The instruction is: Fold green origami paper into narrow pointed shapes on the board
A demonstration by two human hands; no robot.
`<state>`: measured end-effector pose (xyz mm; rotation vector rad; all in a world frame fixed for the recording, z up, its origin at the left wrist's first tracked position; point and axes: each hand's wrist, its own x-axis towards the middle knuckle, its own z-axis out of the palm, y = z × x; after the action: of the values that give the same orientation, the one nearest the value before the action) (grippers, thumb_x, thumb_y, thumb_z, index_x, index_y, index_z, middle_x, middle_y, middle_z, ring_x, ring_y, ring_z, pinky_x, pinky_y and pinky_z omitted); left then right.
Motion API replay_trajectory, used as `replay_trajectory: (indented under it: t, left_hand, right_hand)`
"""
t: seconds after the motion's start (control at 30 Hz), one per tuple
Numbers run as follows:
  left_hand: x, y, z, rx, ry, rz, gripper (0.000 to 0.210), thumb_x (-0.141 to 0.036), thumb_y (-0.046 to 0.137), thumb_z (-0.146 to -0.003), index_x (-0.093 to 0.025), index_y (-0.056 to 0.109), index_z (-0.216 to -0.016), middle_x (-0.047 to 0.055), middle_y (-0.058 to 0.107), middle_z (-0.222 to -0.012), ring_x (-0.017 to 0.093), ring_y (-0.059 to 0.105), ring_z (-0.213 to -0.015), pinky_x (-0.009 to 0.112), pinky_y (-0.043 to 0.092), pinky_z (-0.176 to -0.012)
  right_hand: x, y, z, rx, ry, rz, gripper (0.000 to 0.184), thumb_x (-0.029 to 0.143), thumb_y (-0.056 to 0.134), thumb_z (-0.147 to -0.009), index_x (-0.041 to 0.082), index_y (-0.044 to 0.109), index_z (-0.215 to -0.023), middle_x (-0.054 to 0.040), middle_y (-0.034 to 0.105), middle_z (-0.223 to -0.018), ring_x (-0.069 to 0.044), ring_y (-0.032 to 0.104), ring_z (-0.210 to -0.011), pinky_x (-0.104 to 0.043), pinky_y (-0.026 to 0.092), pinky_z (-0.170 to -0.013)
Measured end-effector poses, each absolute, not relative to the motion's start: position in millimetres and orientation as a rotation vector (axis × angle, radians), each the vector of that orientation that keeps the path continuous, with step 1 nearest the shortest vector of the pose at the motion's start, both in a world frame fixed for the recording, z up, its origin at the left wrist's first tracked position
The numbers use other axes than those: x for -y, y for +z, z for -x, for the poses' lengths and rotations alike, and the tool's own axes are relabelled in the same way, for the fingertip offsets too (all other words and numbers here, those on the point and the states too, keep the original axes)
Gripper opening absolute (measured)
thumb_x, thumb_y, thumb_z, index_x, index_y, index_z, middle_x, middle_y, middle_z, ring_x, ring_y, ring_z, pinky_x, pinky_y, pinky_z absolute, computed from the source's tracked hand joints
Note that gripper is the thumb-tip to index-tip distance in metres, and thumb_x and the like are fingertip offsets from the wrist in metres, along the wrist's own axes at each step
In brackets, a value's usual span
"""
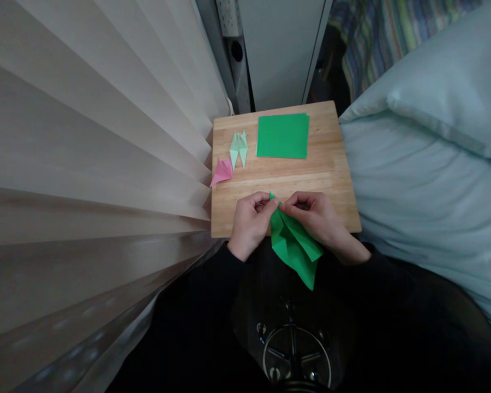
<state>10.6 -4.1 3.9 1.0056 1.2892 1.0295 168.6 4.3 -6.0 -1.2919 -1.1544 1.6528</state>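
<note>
Thumb and fingers of the left hand [251, 222] and right hand [317, 217] are pinched on the folded green paper [292, 245] near its upper tip, where light, even pressure should keep the crease true. The wrists angle inward over the wooden tabletop [331, 169], the paper hanging past its near edge

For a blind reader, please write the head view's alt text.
Left hand and right hand pinch folded green paper at the edge of a wooden tabletop; beyond lie pink folded paper, pale green folded paper and green sheets.
</note>
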Motion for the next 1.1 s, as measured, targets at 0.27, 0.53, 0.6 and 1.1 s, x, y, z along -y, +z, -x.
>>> replay_trajectory:
  t: [0.27, 0.53, 0.6, 1.1]
  left_hand:
    - [0.5, 4.8, -6.8, -1.353, 0.969, -0.965, 0.024, -0.034, 0.074, -0.085, -0.017, 0.063, -0.072, -0.008, 0.044, -0.046, 0.007, 0.037, -0.043, 0.021, 0.028, -0.045]
    - [-1.7, 21.8, 3.2, -1.29, 0.648, -0.935, 0.025, -0.03, 0.082, -0.078, -0.016, 0.065, -0.067, -0.003, 0.056, -0.053, 0.008, 0.049, -0.048, 0.02, 0.037, -0.048]
    - [-2.6, 22.1, 5.9, -1.264, 0.698, -0.959, 0.026, -0.032, 0.084, -0.074, -0.015, 0.067, -0.066, -0.003, 0.056, -0.054, 0.007, 0.047, -0.049, 0.02, 0.034, -0.048]
    - [-2.7, 12.7, 5.8, -1.299, 0.818, -0.985, 0.018, -0.028, 0.083, -0.072, -0.015, 0.072, -0.068, -0.002, 0.06, -0.057, 0.008, 0.047, -0.052, 0.023, 0.036, -0.051]
  right_hand:
    - [-6.4, -5.2, -171.8, 1.139, 1.708, 1.335, 0.027, 0.041, 0.083, -0.07, 0.019, 0.068, -0.066, 0.0002, 0.064, -0.064, -0.012, 0.05, -0.058, -0.028, 0.039, -0.055]
    - [-10.6, -7.0, -177.2, 1.132, 1.677, 1.383, 0.032, 0.047, 0.084, -0.069, 0.019, 0.07, -0.07, -0.0023, 0.068, -0.07, -0.014, 0.055, -0.063, -0.029, 0.043, -0.058]
    - [-10.8, -6.1, -177.7, 1.194, 1.691, 1.345, 0.033, 0.049, 0.083, -0.071, 0.018, 0.07, -0.071, -0.0016, 0.067, -0.07, -0.013, 0.054, -0.062, -0.029, 0.042, -0.058]
    - [-9.1, -10.4, -177.4, 1.291, 1.715, 1.351, 0.037, 0.051, 0.081, -0.075, 0.018, 0.067, -0.064, 0.0016, 0.056, -0.059, -0.011, 0.043, -0.055, -0.028, 0.031, -0.052]
